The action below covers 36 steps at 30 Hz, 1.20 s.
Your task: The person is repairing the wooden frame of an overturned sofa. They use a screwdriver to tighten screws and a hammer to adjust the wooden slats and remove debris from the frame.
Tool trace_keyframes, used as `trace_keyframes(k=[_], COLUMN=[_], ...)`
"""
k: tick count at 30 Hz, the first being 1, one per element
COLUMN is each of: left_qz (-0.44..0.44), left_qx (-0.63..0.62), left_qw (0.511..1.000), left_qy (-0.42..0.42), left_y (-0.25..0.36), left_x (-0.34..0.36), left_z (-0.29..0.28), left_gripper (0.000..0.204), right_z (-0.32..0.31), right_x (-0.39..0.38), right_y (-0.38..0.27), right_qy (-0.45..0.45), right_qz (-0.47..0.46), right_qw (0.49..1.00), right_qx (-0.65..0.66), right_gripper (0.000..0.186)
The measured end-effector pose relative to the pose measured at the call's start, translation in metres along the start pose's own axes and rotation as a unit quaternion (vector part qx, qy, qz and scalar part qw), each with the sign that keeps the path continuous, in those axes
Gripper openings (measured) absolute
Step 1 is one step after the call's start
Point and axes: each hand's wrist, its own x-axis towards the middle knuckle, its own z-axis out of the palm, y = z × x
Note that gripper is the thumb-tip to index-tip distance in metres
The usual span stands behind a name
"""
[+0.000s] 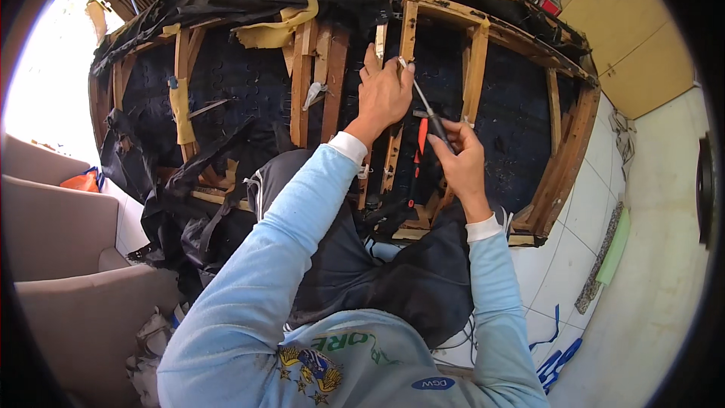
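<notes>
An upturned sofa frame [565,153] of bare wooden slats and black lining lies in front of me. My left hand [384,92] reaches forward and presses on an upright wooden slat [408,30] near the middle of the frame. My right hand [459,157] grips the dark handle of a screwdriver [424,102], whose metal shaft points up and left to the slat beside my left fingers. An orange-handled tool [420,143] hangs or lies just below the two hands. Both arms wear light blue sleeves with white cuffs.
Torn black fabric [196,211] and yellow foam scraps [276,30] hang off the frame's left side. Beige sofa sections [68,272] stand at the left. White tiled floor [581,211] lies at the right, with a green foam strip [613,245] and blue straps [557,359].
</notes>
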Motion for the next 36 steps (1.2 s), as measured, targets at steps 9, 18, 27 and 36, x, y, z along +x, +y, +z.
trace_keyframes(k=[9, 18, 27, 36], left_qz=[-0.040, -0.183, 0.018, -0.078], left_qx=[-0.070, -0.462, -0.029, -0.015], left_qw=[0.996, 0.865, 0.988, 0.963], left_qy=[-0.044, -0.067, -0.152, -0.258], left_y=[0.016, 0.011, 0.013, 0.025], left_x=[0.013, 0.038, 0.019, -0.025], left_z=[-0.044, -0.084, -0.080, -0.051], left_gripper=[0.083, 0.048, 0.061, 0.051], right_z=[-0.006, -0.015, -0.009, 0.006], right_x=[-0.028, -0.032, -0.074, -0.079], right_y=[0.010, 0.013, 0.013, 0.015], right_qy=[0.070, 0.050, -0.004, -0.017], right_qz=[-0.119, -0.053, 0.115, 0.118], right_qw=[0.989, 0.994, 0.988, 0.991], right_qx=[-0.051, 0.084, 0.104, 0.058], right_gripper=[0.032, 0.035, 0.036, 0.038])
